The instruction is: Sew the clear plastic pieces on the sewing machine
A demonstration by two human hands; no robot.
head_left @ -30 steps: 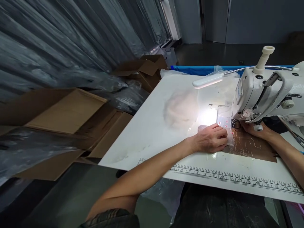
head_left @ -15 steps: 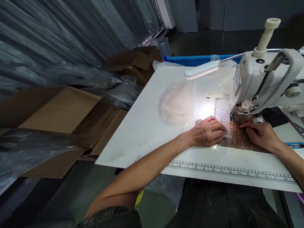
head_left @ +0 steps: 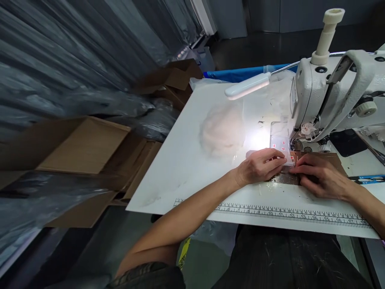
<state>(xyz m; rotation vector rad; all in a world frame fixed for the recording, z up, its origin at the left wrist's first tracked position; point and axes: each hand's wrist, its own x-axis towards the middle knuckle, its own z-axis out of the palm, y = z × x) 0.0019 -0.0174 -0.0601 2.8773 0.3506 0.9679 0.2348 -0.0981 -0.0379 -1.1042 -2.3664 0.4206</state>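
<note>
A thin white piece of fabric with small red marks [head_left: 279,143] lies at the needle area of a white sewing machine [head_left: 326,96]. My left hand [head_left: 264,163] rests on its near part, fingers bent and pressed together on it. My right hand [head_left: 320,173] is closed just right of the left, thumb and fingertips pinched at the near right edge of the fabric. Below both hands is a brown plate [head_left: 332,160] on the table. The fingertips partly hide the fabric's near edge.
A lit lamp [head_left: 248,86] hangs over the white table [head_left: 180,168], which has a printed ruler [head_left: 279,212] along its front. A hazy pinkish patch [head_left: 224,130] shows left of the lamp's glow. Blue-handled snips [head_left: 368,179] lie right; open cardboard boxes [head_left: 84,144] stand left.
My right hand has moved left and nearer to me, from beside the presser foot to the fabric's near edge. My left hand stays on the fabric. The view has shifted slightly.
</note>
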